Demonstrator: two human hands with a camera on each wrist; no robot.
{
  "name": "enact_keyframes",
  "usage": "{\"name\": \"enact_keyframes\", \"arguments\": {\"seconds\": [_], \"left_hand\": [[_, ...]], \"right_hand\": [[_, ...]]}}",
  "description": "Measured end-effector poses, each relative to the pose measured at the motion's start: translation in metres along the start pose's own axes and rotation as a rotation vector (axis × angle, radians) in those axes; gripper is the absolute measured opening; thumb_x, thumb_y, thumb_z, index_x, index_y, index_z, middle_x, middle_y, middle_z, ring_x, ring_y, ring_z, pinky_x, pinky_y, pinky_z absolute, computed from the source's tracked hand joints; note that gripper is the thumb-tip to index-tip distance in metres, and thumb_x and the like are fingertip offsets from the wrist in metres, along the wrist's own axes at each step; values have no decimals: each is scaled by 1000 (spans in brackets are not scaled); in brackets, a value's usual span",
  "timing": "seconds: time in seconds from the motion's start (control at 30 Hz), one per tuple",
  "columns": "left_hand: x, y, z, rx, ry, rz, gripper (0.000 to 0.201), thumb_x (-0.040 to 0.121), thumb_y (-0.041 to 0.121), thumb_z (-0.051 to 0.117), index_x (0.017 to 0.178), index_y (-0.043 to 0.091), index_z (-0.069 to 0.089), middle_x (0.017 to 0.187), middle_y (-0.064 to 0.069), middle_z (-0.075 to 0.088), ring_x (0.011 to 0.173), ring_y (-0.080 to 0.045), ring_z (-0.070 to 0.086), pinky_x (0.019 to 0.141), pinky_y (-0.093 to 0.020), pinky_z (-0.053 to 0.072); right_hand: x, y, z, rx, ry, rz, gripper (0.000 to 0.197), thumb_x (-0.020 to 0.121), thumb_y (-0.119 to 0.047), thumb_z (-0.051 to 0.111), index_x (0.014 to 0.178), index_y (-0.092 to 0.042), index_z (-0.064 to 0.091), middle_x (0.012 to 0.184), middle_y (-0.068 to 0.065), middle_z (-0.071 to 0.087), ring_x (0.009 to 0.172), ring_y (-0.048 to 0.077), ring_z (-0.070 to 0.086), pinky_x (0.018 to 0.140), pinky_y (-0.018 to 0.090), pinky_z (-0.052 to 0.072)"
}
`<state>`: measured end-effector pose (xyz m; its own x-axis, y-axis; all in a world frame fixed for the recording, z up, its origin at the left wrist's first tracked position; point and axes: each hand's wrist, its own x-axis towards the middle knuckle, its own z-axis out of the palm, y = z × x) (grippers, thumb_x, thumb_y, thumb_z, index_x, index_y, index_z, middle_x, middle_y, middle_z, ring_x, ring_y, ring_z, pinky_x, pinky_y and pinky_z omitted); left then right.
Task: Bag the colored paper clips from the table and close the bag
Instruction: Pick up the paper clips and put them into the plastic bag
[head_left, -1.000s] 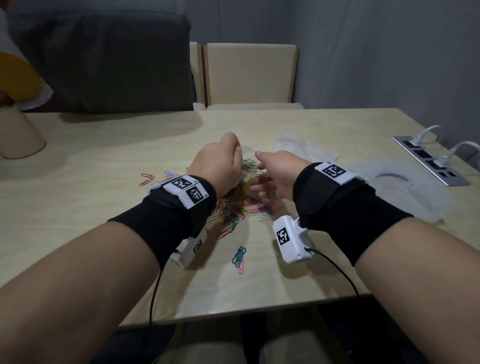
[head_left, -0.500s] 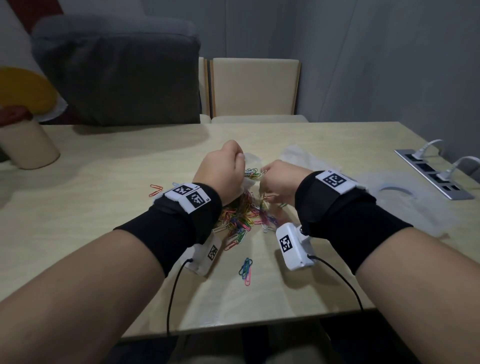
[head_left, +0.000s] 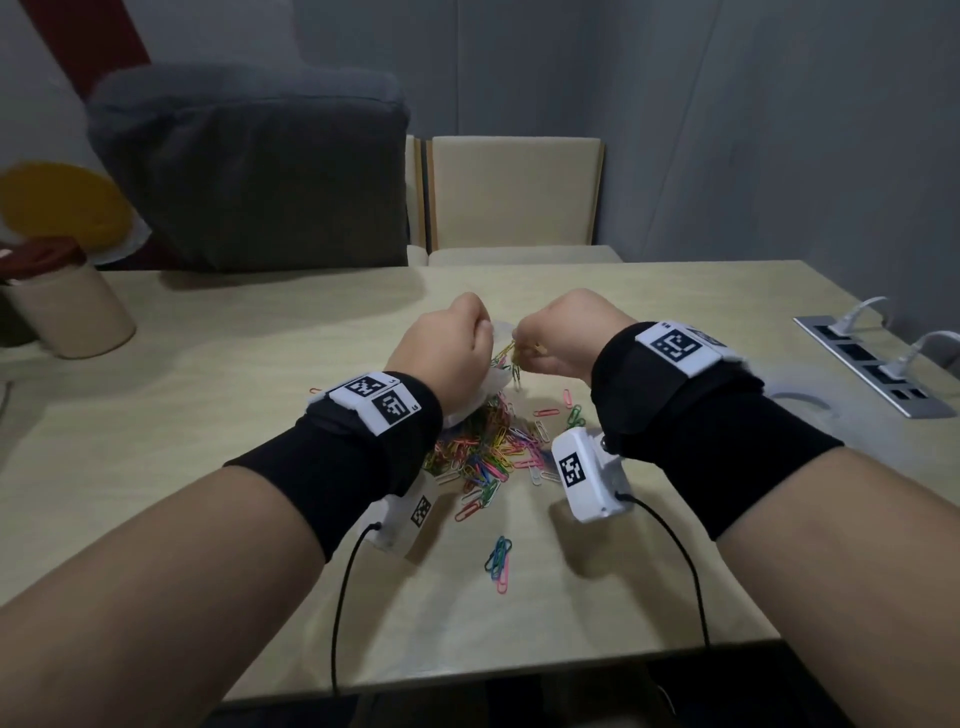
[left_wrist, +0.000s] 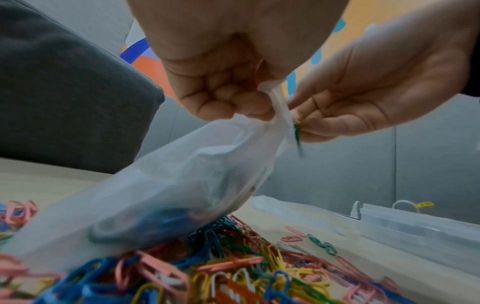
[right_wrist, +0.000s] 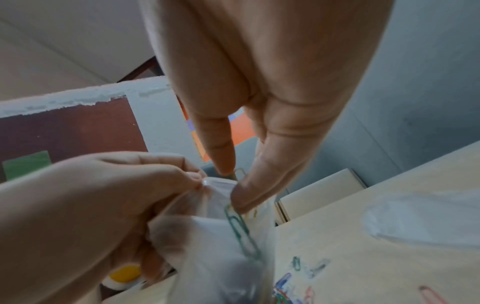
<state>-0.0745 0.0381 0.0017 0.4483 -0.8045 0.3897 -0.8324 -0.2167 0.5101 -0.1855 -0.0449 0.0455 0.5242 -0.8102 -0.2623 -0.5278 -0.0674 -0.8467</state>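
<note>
Head view: both hands are raised above the bench (head_left: 218, 395), over the paper clip pile (head_left: 483, 452).

Left wrist view: the left hand (left_wrist: 221, 82) is fisted, gripping the rim of the translucent bag (left_wrist: 166, 195); the bag's bottom rests on the pile.

Right wrist view: the right hand (right_wrist: 259, 102) pinches a green clip chain (right_wrist: 241, 232) between thumb and forefinger at the bag mouth.

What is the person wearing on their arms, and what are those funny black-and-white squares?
Both forearms are bare, and each wrist wears a black fabric wristband. White blocks printed with black-and-white square code markers sit on top of the bands. Under each wrist hangs a small white camera box with its own marker and a thin black cable trailing toward the table edge.
</note>
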Motion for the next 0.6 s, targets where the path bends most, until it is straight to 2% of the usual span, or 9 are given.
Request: {"name": "enact_keyframes", "arguments": {"seconds": [0.03,0.1,0.2,0.3,0.33,0.4,0.47,0.53,0.6], "left_hand": [[1,1,0,11,-4,3,20,97,26,38,100,13,53,85,-10,65,79,-30,57,66,-36,44],[4,1,-1,44,-6,-6,21,98,27,37,102,13,53,84,-9,64,77,-28,55,64,-34,41],[9,0,-9,103,15,-24,20,98,26,36,100,14,52,80,-5,59,74,-26,53,63,-32,37],[19,-3,-21,114,60,-46,18,97,25,36,93,15,50,80,-2,55,74,-23,50,64,-32,35],[22,-4,-26,118,81,-47,17,97,24,37,90,16,49,81,-2,53,74,-22,48,64,-31,33],[29,-6,-36,116,150,-46,17,96,23,38,88,15,51,84,-2,52,76,-20,47,66,-31,32],[33,-8,-46,99,215,-53,20,97,22,39,93,11,55,88,-3,52,78,-19,47,68,-31,32],[34,-9,-51,106,215,-50,21,98,22,39,98,9,55,90,-3,52,80,-20,47,69,-31,33],[33,-12,-56,120,230,-59,21,98,23,38,99,10,55,90,-3,52,81,-20,47,69,-31,32]], "right_hand": [[0,-4,0,47,-23,-14,34,88,-6,59,121,2,59,117,17,66,96,22,68,78,25,58],[0,-7,1,-5,-58,-66,35,90,-5,55,125,-2,58,125,17,63,96,24,65,80,30,58],[-3,-6,2,-267,2,-226,30,92,-9,51,119,-14,62,120,7,66,104,23,64,89,35,54],[-1,-2,-2,-291,100,-287,24,92,-15,49,111,-22,61,108,-1,62,94,19,60,77,29,48],[1,0,-4,-275,113,-279,21,92,-15,49,107,-23,60,104,-1,60,96,21,61,77,30,49],[1,2,-6,-271,94,-231,14,91,-15,49,100,-23,58,101,1,59,103,25,62,85,37,54],[0,6,-7,-346,62,-151,10,92,-17,51,98,-18,59,102,5,62,105,29,64,91,42,55],[-1,14,-8,-478,5,-34,21,95,-21,53,107,-7,63,108,12,67,103,31,66,90,43,56],[-3,23,-7,-643,-54,55,32,97,-26,53,117,-3,63,117,15,66,108,30,65,94,39,54]]}}
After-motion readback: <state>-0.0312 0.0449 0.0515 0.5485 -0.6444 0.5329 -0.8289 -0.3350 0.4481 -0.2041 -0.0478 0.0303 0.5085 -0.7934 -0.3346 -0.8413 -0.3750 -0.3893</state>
